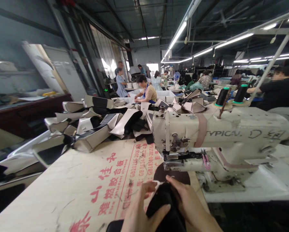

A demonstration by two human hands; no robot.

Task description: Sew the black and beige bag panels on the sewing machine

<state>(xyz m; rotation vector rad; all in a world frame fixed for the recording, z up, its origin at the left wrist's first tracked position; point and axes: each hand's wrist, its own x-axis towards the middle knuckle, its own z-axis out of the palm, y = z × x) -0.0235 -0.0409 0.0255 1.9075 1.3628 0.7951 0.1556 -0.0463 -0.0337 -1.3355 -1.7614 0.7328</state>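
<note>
My left hand (139, 207) is closed on the left edge of a black fabric piece (165, 199), its thumb lying across the dark surface. Along the upper left of that piece runs a whitish edge. My right hand (188, 202) grips the right side, fingertips near the top. What lies under the fingers is hidden. Just beyond both hands, a dark brown rounded piece (184, 178) lies beneath the head of a cream sewing machine (183, 129). Pink-handled snips (205, 160) rest against the machine's arm.
A plywood tabletop (86, 180) with red printing spreads to the left. White-and-black sewn pieces (93, 135) are heaped behind it. Two black thread spools (222, 96) stand above the machine. Several people, including a seated person (150, 92), work farther back.
</note>
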